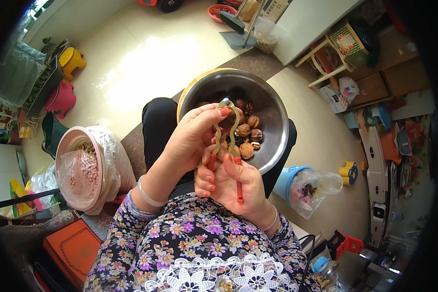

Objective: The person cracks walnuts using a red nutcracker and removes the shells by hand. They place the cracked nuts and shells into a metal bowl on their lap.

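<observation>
My right hand (237,182) is wrapped around the red grips of a nutcracker (234,129), whose gold-coloured arms spread apart below a hinge that points away from me. Between those arms, close to the hinge, sits a dark brown walnut (226,119), partly hidden by fingers. My left hand (189,135) holds this walnut from the left, its thumb lying by the hinge. Both hands are over the near part of a steel bowl (273,102) on my lap. Whole walnuts (246,150) and some cracked pieces (255,145) lie in the bowl.
To the left stands a pink basket (60,146) with a bag of peanuts, beside a white plastic bag (113,153). A blue bin (286,182) with a clear liner is at the right. Beyond the bowl are a dustpan (237,41) and a broom (231,22).
</observation>
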